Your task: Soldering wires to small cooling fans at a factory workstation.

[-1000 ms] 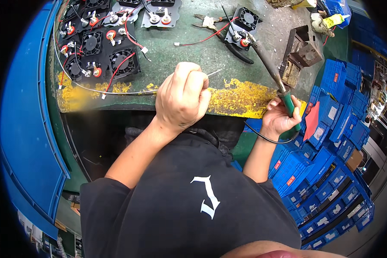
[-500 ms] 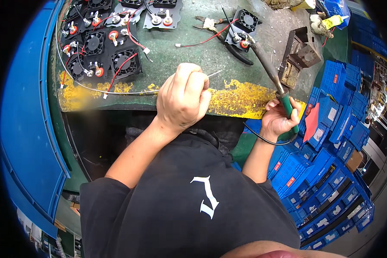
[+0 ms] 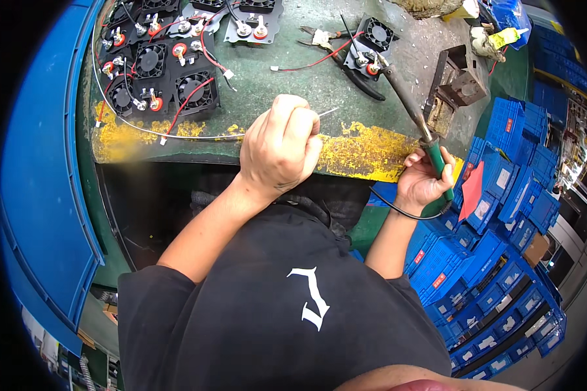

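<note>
My left hand (image 3: 280, 146) is closed round a thin length of solder wire (image 3: 205, 137); its short end pokes out to the right of the fist, and the rest curves away left along the bench. In my right hand (image 3: 425, 179) is a soldering iron (image 3: 407, 98) with a green handle, gripped between thumb and fingers. The iron's tip meets the red-ringed terminal (image 3: 373, 68) on a small black plate with a cooling fan (image 3: 377, 34). From this plate a red and black lead (image 3: 306, 65) runs left to a white plug. The exact contact at the tip is too small to tell.
Several similar fan plates (image 3: 151, 60) crowd the bench's far left. Pliers (image 3: 321, 38) lie partly under the worked plate. A rusty metal holder (image 3: 460, 78) stands to the right, near a bottle with a yellow label (image 3: 505, 37). Blue bins (image 3: 496, 189) are stacked beyond the bench.
The whole bench scene has shifted slightly to the right in view. Both hands keep their grips, and the iron's tip stays at the terminal.
</note>
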